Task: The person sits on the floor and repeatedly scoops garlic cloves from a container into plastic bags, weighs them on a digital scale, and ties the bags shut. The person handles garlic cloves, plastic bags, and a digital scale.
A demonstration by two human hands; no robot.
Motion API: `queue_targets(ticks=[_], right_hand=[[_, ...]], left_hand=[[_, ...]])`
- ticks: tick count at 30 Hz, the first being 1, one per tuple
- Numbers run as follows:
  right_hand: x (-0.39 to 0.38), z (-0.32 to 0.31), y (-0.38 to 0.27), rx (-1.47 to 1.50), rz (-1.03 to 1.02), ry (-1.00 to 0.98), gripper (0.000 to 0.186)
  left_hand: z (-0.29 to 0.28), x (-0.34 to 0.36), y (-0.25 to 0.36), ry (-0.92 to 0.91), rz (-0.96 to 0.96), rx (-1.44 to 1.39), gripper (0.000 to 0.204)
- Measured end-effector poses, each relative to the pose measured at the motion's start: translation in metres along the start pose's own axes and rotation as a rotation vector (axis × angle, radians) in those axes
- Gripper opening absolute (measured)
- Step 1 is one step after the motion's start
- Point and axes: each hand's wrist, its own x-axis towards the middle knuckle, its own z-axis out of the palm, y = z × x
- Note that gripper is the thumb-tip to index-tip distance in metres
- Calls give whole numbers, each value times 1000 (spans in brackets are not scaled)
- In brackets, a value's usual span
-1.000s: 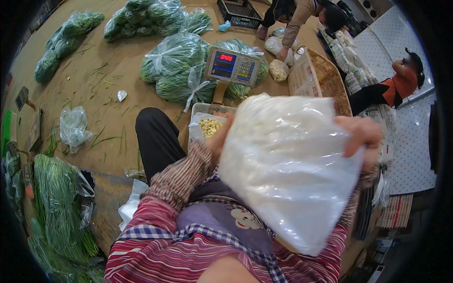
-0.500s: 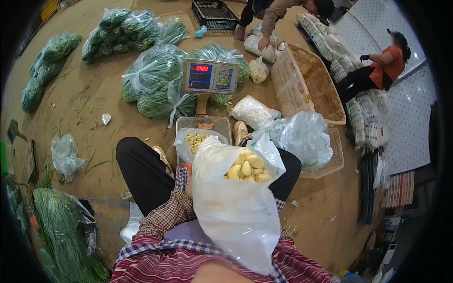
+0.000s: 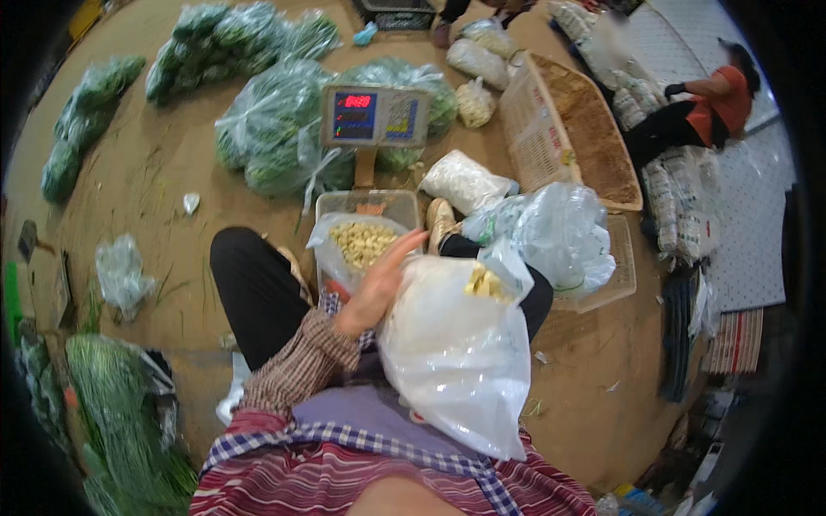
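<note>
A full white plastic bag [image 3: 456, 361] leans across my lap, peeled garlic cloves [image 3: 486, 282] showing in its mouth at the upper right. Against its upper left side is my left hand [image 3: 383, 288], fingers stretched out and fairly flat. My right hand is hidden, with the bag in front of where it would be. Between my legs, a smaller open bag [image 3: 331, 256] of peeled garlic cloves [image 3: 361, 244] sits in the clear tray [image 3: 391, 203] of a digital scale [image 3: 375, 115] with a lit red display.
Bagged green vegetables [image 3: 280, 129] lie beyond the scale. To the right are a white bag [image 3: 465, 182], clear plastic bags [image 3: 555, 232] in a shallow tub [image 3: 621, 267] and a large crate [image 3: 538, 129]. A person in orange [image 3: 723, 99] sits far right by stacked white packs [image 3: 684, 206].
My left hand has come out from behind the big bag to its upper left side. That bag has shifted right, its mouth showing fewer cloves. The person at the top has mostly left the view.
</note>
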Motion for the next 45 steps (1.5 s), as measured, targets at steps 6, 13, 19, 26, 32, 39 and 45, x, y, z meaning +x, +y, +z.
queue_targets(ticks=[6,13,19,26,32,39,45], right_hand=[[42,-4,-25,-82,-46,-154,40],[82,-17,40,-250,219,-284,42],[102,-21,110,-365,441,-326,44],[121,-5,158,-441,526,-395,46],[132,2,177,-467,551,-428,47],[140,1,211,-403,589,-452,49],[160,14,214,-496,301,-344,50]], left_hand=[[11,32,-41,-81,-229,-570,58],[24,1,-120,461,-596,-1230,60],[0,-26,-177,679,-705,-1498,54],[-5,-49,-200,768,-618,-1454,49],[-4,-52,-205,773,-578,-1407,45],[-7,-57,-215,754,-534,-1330,41],[-9,-63,-224,747,-485,-1196,37]])
